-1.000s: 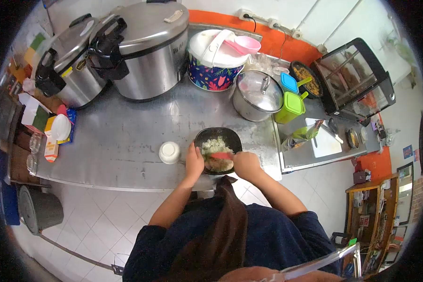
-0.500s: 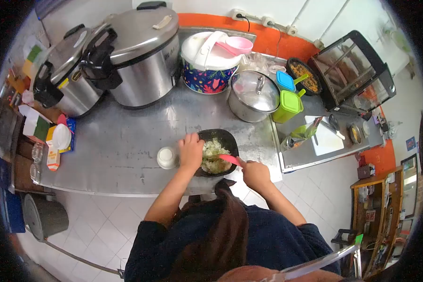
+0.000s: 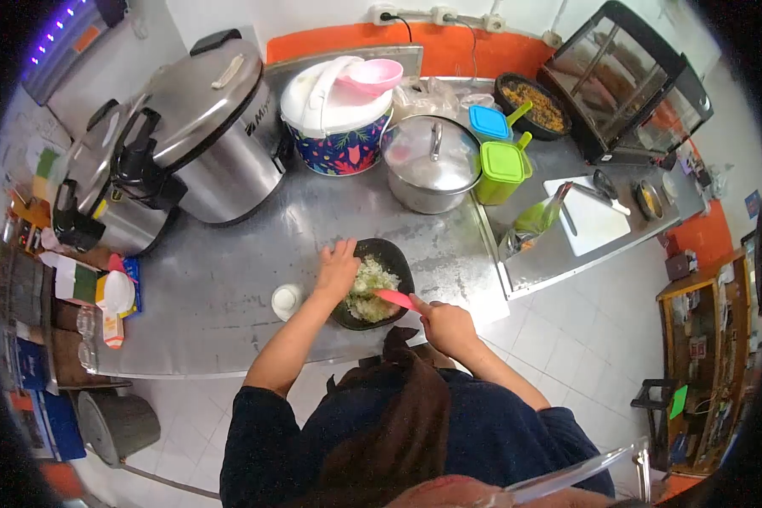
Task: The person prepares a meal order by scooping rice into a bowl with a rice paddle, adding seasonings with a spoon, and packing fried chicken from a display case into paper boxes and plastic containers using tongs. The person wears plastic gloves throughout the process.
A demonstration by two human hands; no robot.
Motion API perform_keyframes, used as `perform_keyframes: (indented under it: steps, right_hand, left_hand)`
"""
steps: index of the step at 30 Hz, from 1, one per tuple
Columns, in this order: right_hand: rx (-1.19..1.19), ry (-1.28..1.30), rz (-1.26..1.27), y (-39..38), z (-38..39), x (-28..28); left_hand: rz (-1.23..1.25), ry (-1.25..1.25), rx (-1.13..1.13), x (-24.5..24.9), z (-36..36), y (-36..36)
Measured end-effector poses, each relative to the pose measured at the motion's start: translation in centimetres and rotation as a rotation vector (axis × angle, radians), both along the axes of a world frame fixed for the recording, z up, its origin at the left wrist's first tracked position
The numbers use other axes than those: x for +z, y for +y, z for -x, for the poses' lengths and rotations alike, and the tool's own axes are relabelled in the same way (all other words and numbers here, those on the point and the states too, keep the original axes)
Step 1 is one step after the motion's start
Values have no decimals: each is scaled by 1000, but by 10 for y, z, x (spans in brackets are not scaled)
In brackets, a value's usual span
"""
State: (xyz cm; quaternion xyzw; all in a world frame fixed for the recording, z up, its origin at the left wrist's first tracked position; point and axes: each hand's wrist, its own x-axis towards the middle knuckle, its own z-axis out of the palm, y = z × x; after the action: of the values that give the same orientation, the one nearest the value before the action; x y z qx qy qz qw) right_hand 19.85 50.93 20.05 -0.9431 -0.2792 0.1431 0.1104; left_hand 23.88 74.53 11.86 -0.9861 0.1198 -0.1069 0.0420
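Note:
A dark, rounded-square bowl (image 3: 405, 264) rests on the steel counter near its front edge. White rice (image 3: 376, 276) with a greenish-brown patch fills part of it. My left hand (image 3: 338, 271) grips the bowl's left rim, its fingers over the far left side. In my right hand (image 3: 447, 325) is the handle of a pink-red spatula (image 3: 395, 298), whose blade dips into the rice from the right. Its tip is buried there, so the exact kind is hard to tell. Just left of the bowl stands a small white container (image 3: 286, 300).
Two large steel rice cookers (image 3: 229, 161) stand at the back left. Beside them are a patterned bucket (image 3: 339, 144) with a pink scoop, a lidded pot (image 3: 432, 165) and a green container (image 3: 501, 172). On the right counter lies a white cutting board (image 3: 597, 224).
My view has shifted and tilted, so the counter appears displaced. Both hands keep their holds, and the spatula remains in the rice.

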Motion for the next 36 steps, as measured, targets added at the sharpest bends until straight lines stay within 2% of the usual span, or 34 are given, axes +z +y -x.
perform_keyframes:
  steps: [7, 11, 13, 16, 18, 20, 22, 24, 26, 27, 28, 29, 31, 32, 34, 36]
  right_hand:
    - [29, 18, -6, -4, -3, -1]
    - [36, -35, -83, -5, -6, -1]
    - [100, -85, 83, -3, -7, 16]
    - [228, -87, 187, 14, -4, 24]
    - [261, -138, 230, 36, -1, 1]
    - [295, -199, 275, 44, -8, -20]
    - [261, -215, 222, 50, -21, -29]
    - [310, -154, 263, 46, -30, -5]
    - [211, -192, 161, 46, -27, 24]
    - [231, -178, 182, 50, -15, 36]
    - [333, -165, 203, 53, -8, 25]
    - [314, -200, 195, 60, -1, 11]
    - [297, -240, 187, 71, 1, 3]
    - [355, -210, 194, 77, -6, 6]
    - [419, -176, 202, 88, -22, 8]
    - [453, -61, 339, 90, -47, -1]
  left_hand:
    - [84, -13, -14, 10, 2, -1]
    - [249, -56, 124, 33, 7, 0]
    - [337, -41, 187, 50, 12, 3]
    - [485, -170, 334, 59, 24, 23]
    - [600, -342, 481, 57, 38, 43]
    - [631, -366, 656, 53, 59, 69]
    - [553, -477, 865, 39, 85, 103]
    - [499, -502, 1062, 22, 120, 141]
    - [377, -423, 1283, 20, 154, 163]
    - [418, -373, 1343, 8, 176, 181]
    - [456, -322, 1399, -4, 197, 198]
    - [456, -319, 1404, -12, 216, 205]
    - [409, -466, 1637, -25, 245, 216]
    - [413, -470, 1645, -33, 252, 220]
    - [542, -776, 1440, -40, 263, 221]
    - [641, -916, 1046, -30, 238, 185]
